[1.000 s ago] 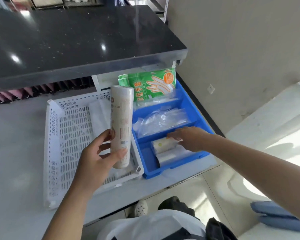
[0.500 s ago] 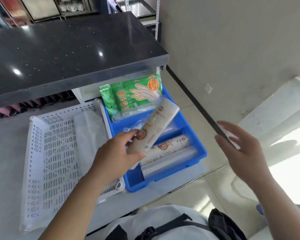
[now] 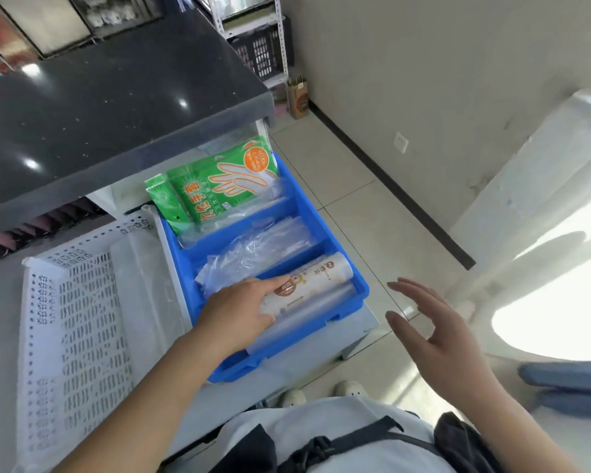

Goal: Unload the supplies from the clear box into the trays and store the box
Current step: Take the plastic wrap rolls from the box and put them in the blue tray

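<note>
A blue divided tray [image 3: 357, 285] sits at the counter's right end. Its far compartment holds green glove packets [image 3: 219, 186], its middle one clear plastic bags [image 3: 256, 247]. In the near compartment lies a white printed roll [image 3: 316, 279] beside a frosted clear roll [image 3: 307, 315]. My left hand [image 3: 239, 312] grips the white roll's near end, down inside that compartment. My right hand [image 3: 430, 332] hovers in the air to the right of the tray, fingers spread and holding nothing. A white perforated tray [image 3: 79, 308] lies left of the blue one with a clear sheet in it.
A dark stone shelf [image 3: 116, 97] overhangs the back of both trays. The counter ends just past the blue tray; tiled floor and a wall lie to the right. A black crate and a brown paper bag [image 3: 297, 97] stand on the floor behind.
My left hand swung the white roll from above the white tray over to the blue tray and lowered it into the near compartment. My right hand pulled out of that compartment and off to the right.
</note>
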`<state>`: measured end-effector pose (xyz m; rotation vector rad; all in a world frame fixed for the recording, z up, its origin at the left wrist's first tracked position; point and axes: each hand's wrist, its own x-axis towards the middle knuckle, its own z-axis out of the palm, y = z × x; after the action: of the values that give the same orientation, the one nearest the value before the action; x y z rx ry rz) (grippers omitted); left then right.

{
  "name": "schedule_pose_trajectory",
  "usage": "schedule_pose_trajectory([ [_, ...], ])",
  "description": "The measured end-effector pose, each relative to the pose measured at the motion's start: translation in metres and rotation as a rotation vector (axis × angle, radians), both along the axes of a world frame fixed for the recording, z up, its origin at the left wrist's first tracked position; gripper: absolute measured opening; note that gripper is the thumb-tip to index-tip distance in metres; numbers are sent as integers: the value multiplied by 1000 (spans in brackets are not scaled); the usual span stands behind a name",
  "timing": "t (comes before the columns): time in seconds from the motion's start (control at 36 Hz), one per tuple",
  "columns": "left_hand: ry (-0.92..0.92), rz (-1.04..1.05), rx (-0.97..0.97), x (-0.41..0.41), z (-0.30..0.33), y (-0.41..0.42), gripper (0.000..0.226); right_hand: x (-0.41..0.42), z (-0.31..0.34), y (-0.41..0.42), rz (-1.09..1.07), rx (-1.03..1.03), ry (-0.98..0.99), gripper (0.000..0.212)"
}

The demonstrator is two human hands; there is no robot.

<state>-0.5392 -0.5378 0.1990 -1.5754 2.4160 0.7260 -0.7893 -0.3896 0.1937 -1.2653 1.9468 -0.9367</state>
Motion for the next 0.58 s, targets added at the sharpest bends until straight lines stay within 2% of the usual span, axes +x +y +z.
schedule_pose_trajectory([
  [0.22, 13, 52, 27, -3, -2, 10, 69, -10, 0, -4, 105, 9, 3, 39],
  [0.36, -1, 63, -9, -8, 3, 20, 78, -15, 3, -13, 202, 2, 30, 42],
  [0.47, 154, 216, -97, -8, 14, 37, 84, -15, 10, -27, 356, -33, 76, 48],
  [0.58, 368, 428, -297, -5, 19, 71, 83, -7, 19, -42, 500, -113, 153, 54],
])
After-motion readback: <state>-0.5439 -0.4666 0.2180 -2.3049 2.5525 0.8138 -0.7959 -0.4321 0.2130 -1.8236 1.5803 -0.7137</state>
